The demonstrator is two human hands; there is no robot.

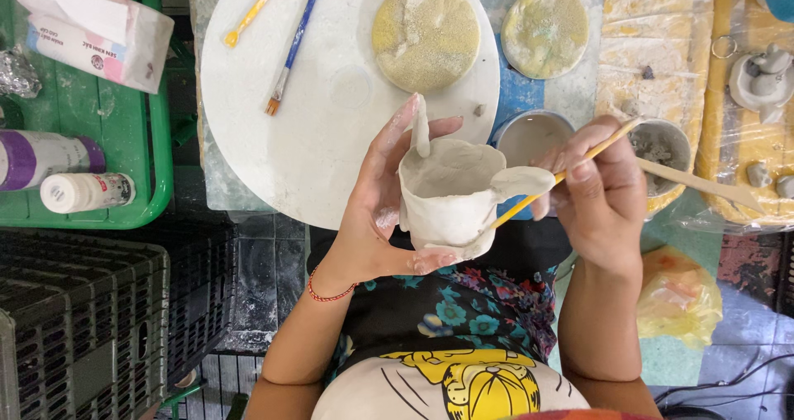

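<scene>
A: Cradling a grey clay cup (447, 197), the left hand (376, 213) sits at nine o'clock of it, palm on the wall, thumb under the base, fingers curled round the far side, closed on it. The cup hangs over the lap, just off the round white board (306, 139), not resting on the table (529, 89).

B: How would it handle?

A: The clay looks wet and soft to me. Light, but it would dent under a pinch, and the thin tab at twelve o'clock and the spout lip at three o'clock look likeliest to bend or tear. Slippery too, I'd say.

B: So where to hold?

A: Broadly, round the lower wall and under the base, as the left hand does. Never by rim or lip.

B: And the right hand (600, 197)?

A: At three o'clock, fingers pinched shut on a thin wooden stick (562, 174), whose tip lies under the lip. Beyond it stand two small pots (529, 135).
</scene>
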